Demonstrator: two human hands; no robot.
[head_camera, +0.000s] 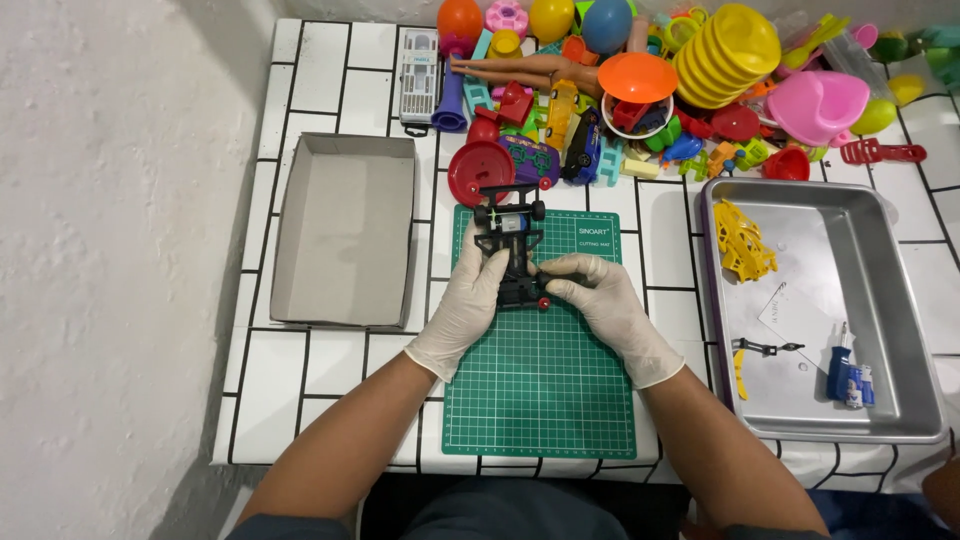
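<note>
- Gripping a black toy car chassis (512, 248) from both sides, the two gloved hands sat close together over the far part of a green cutting mat (540, 390).
- The left hand (468, 305) was closed along the chassis's left edge, its fingers reaching up toward the middle of the frame.
- The right hand (600, 300) pinched the near end of the chassis with its fingertips, just beside a small red wheel hub (543, 303).
- The chassis lay lengthwise on the mat, its far axle carrying two black wheels and a small motor (512, 222) between them.
- Left of the mat, an open grey cardboard box (345, 232) rested on the white tiled table (265, 390).
- Right of the mat, a metal tray (890, 300) held a yellow plastic part (742, 240), a small black piece (765, 348) and a blue tool (838, 372).
- Along the far edge of the table lay a heap of colourful plastic toys (640, 90), a red disc (481, 171) nearest the chassis.
</note>
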